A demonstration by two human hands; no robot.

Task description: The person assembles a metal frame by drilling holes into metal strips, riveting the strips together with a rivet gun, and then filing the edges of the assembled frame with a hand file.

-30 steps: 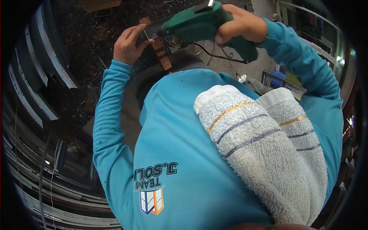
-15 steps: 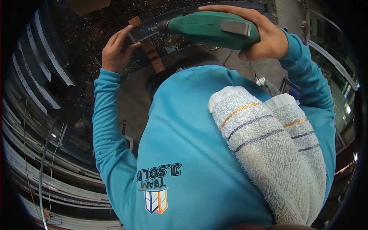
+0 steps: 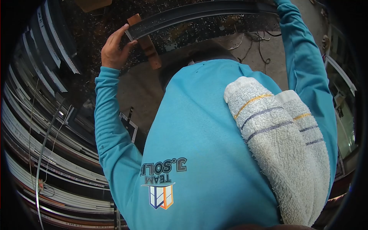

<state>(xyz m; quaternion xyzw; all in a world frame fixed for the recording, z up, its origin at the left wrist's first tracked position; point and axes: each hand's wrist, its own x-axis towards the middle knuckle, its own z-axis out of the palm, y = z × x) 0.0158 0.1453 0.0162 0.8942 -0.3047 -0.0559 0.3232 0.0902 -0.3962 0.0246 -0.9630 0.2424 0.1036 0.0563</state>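
Note:
My left hand (image 3: 114,48) grips the near-left end of a long dark metal profile (image 3: 184,14), fingertips on its upper edge and thumb at the lower edge. The profile stretches right across the speckled dark work table (image 3: 103,23). Beneath its left end lies a brown strip with small holes (image 3: 152,57), set crosswise. On the right, the blue sleeve (image 3: 301,46) of my right arm reaches to the top edge near the profile's far end; the hand itself is out of the picture.
Many long profiles (image 3: 50,153) are stacked at the left. Cables (image 3: 260,50) lie on the floor beyond my body. A white towel (image 3: 276,145) hangs over my chest. Framed glass (image 3: 341,76) stands at the right.
The green power drill in my right hand has gone out of view, and my right arm now stretches farther up. My left hand stays on the profile's end.

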